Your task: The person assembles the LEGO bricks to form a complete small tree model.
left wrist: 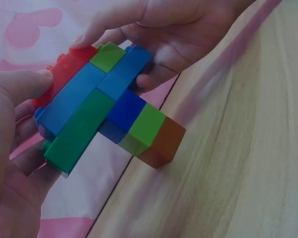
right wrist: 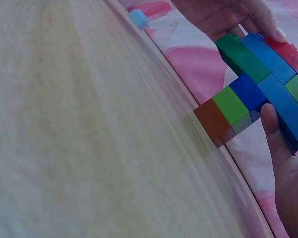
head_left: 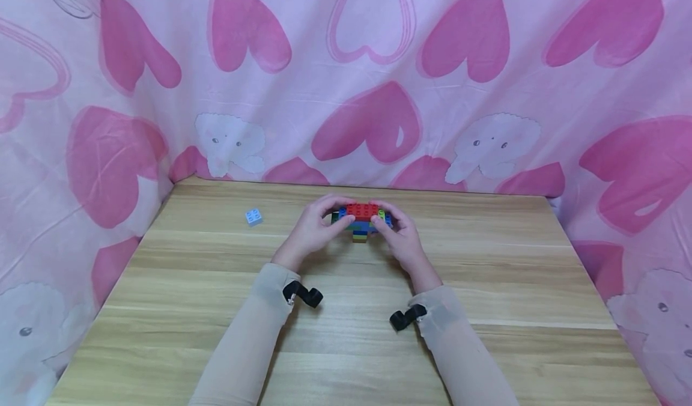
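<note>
Both hands hold a tree-shaped model of toy building bricks in the head view. A red brick (head_left: 362, 211) tops it, with blue, dark green (left wrist: 79, 131) and light green bricks in wider layers below. A narrow stem of dark blue, light green (right wrist: 231, 105) and brown bricks (left wrist: 162, 142) points down and appears raised off the table. My left hand (head_left: 313, 227) grips the left end, its thumb on the red brick. At the other end my right hand (head_left: 404, 241) grips the bricks, with its thumb near the red one and a finger touching the blue underside.
A small light blue brick (head_left: 253, 217) lies apart on the wooden table (head_left: 346, 346), left of the hands. Behind and at the sides hangs a pink curtain (head_left: 303, 93) with hearts. Each sleeve cuff carries a black wrist camera (head_left: 303, 294).
</note>
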Available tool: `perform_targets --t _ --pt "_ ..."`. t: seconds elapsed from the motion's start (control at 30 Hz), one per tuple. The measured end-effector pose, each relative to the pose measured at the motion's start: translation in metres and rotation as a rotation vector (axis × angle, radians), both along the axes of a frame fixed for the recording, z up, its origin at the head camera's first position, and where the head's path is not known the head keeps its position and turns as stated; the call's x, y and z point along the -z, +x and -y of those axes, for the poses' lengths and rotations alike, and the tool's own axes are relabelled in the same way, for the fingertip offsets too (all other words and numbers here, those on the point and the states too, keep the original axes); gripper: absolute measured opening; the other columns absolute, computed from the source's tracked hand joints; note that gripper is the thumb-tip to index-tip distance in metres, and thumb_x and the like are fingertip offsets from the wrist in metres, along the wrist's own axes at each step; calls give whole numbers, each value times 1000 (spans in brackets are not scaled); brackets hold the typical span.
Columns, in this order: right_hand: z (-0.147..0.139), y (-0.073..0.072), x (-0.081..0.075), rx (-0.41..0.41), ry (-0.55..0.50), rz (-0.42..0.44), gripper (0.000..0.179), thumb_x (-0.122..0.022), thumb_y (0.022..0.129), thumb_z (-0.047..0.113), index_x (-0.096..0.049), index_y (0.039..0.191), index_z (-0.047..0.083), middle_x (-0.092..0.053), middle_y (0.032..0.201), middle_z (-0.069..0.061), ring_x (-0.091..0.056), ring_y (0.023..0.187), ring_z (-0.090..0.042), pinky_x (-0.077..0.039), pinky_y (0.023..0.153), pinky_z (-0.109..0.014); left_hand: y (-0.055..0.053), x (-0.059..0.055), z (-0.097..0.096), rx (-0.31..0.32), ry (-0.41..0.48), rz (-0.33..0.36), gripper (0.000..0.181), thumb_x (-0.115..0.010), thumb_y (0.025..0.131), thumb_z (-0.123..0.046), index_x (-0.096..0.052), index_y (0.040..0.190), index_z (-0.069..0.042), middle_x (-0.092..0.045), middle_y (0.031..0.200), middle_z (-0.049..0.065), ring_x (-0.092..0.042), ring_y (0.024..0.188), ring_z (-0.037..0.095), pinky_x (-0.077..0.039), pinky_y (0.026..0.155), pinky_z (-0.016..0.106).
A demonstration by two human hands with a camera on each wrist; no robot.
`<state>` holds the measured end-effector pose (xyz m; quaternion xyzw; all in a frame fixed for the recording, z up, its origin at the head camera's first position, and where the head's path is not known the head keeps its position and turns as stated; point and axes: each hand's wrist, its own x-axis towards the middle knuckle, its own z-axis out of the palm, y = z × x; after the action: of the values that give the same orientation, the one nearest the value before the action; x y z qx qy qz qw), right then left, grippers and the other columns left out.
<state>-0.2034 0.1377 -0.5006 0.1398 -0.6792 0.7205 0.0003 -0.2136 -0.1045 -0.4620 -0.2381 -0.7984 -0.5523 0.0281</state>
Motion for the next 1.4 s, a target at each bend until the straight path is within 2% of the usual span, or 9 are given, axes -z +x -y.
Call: perform_targets --t 0.3,0.57,0.73,0.97,1.1,1.27,1.4 --pt "0 0 0 24 17 35 43 -69 111 25 -65 149 8 -63 145 -11 -64 111 -21 -64 83 -33 0 2 -1 -4 10 -8 32 -79 104 -24 -76 134 -16 -71 134 -1 -65 129 19 -48 120 45" --pt "1 2 5 12 12 26 44 -66 112 28 -62 153 12 -62 148 -8 -62 116 -22 -61 86 -31 0 0 -1 -7 -59 -30 34 -78 104 -26 -73 136 -16 -70 134 -1 -65 126 19 -52 116 46" --pt "2 2 10 16 10 12 46 -63 113 25 -57 155 7 -62 146 -8 -61 113 -22 -59 85 -30 1 -2 -1 -5 -89 -17 34 -77 105 -25 -72 137 -15 -70 133 0 -65 126 19 -53 114 44" --pt "3 1 10 5 17 0 49 -66 112 22 -55 156 5 -57 154 -11 -59 128 -21 -56 101 -24 2 -6 -1 -8 -113 -12 37 -76 106 -22 -69 141 -11 -70 132 2 -66 125 20 -52 115 45" --pt "2 2 11 4 9 4 45 -67 111 20 -58 153 6 -60 150 -11 -58 130 -24 -56 101 -25 4 -10 0 -10 -133 11 42 -75 106 -25 -67 145 -11 -70 134 1 -65 127 21 -51 117 48" --pt "2 2 12 0 9 3 41 -69 110 20 -62 150 13 -61 149 -8 -58 133 -25 -54 106 -27 6 -13 3 -10 -150 32 40 -76 106 -28 -68 144 -16 -70 133 -1 -65 128 21 -50 117 50" --pt "1 2 12 -4 7 4 43 -69 110 20 -61 152 12 -61 150 -9 -57 134 -26 -54 107 -27 6 -15 4 -5 -154 35 39 -77 106 -28 -69 143 -18 -70 133 -2 -65 126 21 -51 115 52"
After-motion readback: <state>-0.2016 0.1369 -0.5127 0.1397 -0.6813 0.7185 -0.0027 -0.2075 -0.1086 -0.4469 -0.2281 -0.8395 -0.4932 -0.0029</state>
